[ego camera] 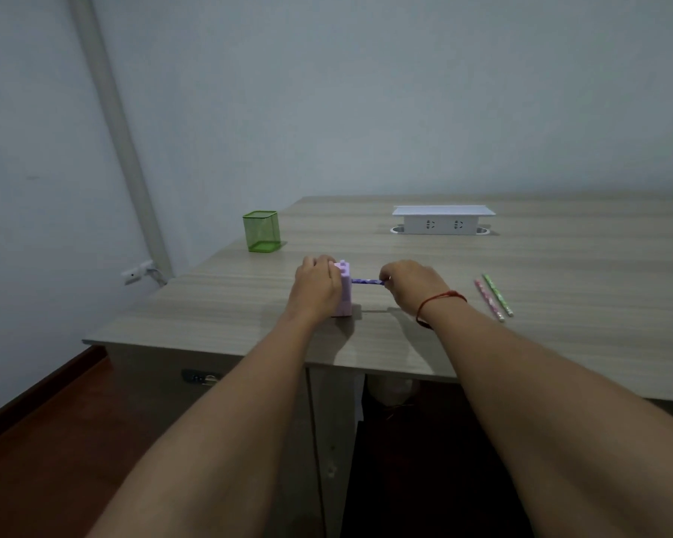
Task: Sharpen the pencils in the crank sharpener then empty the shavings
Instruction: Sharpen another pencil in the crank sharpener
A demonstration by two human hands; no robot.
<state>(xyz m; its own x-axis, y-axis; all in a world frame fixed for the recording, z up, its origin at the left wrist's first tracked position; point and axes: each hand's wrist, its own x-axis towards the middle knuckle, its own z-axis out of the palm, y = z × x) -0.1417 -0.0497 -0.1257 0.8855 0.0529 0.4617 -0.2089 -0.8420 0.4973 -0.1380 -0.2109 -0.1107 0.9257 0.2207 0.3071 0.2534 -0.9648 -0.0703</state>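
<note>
Left hand (317, 287) curled round sharpener (346, 293) near table (210, 339) front edge, right hand (408, 283) pinching purple pencil (366, 281) in it.

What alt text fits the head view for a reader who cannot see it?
A person's left hand grips a lilac crank sharpener on a table while the right hand pinches a purple pencil pushed into its right side. A pink pencil and a green pencil lie to the right; a green mesh cup stands back-left.
</note>
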